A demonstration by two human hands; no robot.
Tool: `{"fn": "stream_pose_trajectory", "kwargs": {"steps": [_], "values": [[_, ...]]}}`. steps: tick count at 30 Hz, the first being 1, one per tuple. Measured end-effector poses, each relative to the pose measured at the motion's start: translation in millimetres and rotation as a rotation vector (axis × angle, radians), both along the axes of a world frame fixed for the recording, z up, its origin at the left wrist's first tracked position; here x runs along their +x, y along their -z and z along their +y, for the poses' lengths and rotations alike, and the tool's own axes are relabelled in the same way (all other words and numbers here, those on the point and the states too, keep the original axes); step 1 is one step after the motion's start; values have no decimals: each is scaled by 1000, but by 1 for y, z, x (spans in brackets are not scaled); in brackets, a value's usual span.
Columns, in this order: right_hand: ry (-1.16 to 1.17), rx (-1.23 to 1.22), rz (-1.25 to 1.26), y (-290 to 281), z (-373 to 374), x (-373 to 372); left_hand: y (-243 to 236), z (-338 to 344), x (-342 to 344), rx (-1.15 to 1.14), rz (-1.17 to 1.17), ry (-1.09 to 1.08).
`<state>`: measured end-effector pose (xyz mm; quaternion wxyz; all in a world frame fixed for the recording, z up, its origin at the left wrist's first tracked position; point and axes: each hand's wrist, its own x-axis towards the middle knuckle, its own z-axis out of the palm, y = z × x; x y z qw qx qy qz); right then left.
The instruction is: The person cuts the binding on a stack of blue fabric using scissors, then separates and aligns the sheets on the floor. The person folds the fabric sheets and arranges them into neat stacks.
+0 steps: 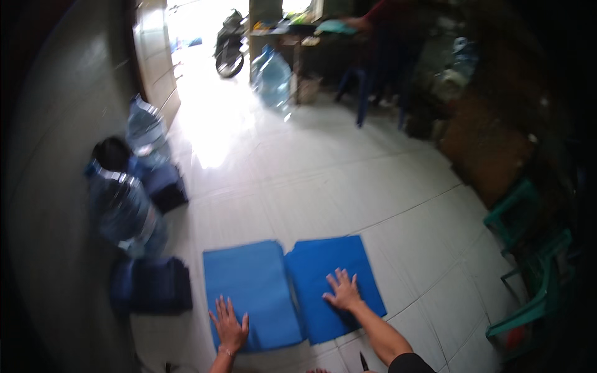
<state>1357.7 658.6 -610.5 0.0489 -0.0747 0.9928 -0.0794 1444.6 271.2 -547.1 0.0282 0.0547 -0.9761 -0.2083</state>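
Note:
Two flat stacks of folded blue material lie side by side on the tiled floor, their inner edges meeting. My left hand (230,327) rests, fingers spread, on the near part of the lighter blue stack (252,280). On the deeper blue stack (326,261) my right hand (342,291) lies flat with its fingers apart. Neither hand holds anything. A thin dark pointed object, perhaps a pen (364,360), shows at the lower edge between my arms.
Dark blue folded bundles (155,286) and big clear water bottles (127,214) line the left wall. Green plastic chairs (528,304) stand at the right. Farther off are another bottle (273,78), a motorbike (230,46) by the doorway and a person's hand (359,25) at a table.

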Motion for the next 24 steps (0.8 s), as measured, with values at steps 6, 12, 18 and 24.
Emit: {"fn": "stream_pose_trajectory", "kwargs": {"steps": [6, 12, 18, 24], "values": [[227, -838, -256, -47, -99, 28, 30, -57, 28, 12, -11, -357], [-289, -347, 151, -78, -200, 71, 33, -67, 27, 454, -117, -511], [-493, -341, 43, -68, -250, 90, 31, -67, 26, 643, -108, -535], [-74, -491, 143, -52, -199, 72, 19, -64, 19, 149, -31, -326]]}}
